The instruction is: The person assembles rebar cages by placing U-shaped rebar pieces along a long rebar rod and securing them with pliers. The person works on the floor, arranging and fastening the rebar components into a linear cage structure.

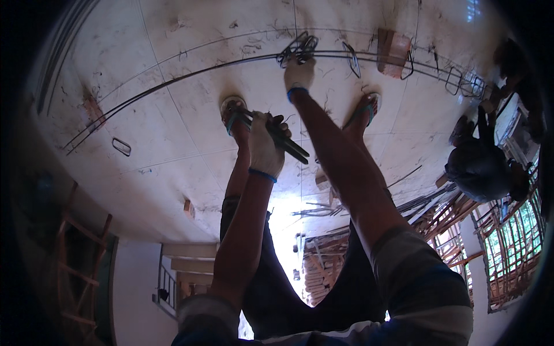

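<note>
Both hands wear white gloves with blue cuffs. My right hand (299, 78) reaches forward and is closed on a bunch of bent steel stirrups (300, 45) around the long reinforcing bars (213, 67); its fingertips are partly hidden. My left hand (267, 144), nearer to me, is wrapped round dark pliers (293, 149), whose handles point down to the right. More stirrups hang along the bars to the right, among them a single upright stirrup (351, 59). A loose rectangular stirrup (121, 146) lies on the floor at left.
A reddish block (393, 53) props the bars at right; another block (93, 109) is under their left end. A person (485, 158) crouches at far right. Bars and timber lie behind at right; a wooden ladder (81, 271) stands at lower left. My sandalled feet flank the hands.
</note>
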### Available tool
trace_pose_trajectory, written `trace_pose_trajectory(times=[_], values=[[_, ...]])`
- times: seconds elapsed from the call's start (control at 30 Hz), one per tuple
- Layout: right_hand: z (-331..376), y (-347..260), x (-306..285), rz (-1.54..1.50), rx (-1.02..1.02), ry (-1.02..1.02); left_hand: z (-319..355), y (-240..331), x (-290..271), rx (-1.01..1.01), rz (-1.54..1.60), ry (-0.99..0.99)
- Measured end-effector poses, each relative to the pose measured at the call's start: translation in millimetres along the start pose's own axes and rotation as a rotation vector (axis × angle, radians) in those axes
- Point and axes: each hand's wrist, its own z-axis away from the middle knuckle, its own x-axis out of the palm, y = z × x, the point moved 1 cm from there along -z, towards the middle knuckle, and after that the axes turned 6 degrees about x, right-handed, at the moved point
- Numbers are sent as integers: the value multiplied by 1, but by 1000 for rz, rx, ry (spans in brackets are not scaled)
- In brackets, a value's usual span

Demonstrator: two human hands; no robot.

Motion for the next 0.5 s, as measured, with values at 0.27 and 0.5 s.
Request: trace_pose_trajectory(times=[0.27,0.5], values=[[34,-11,23,372,-474,-614,-3,26,-34,50,131,-30],[22,-11,10,374,-397,-438,2,18,-35,30,155,-13]])
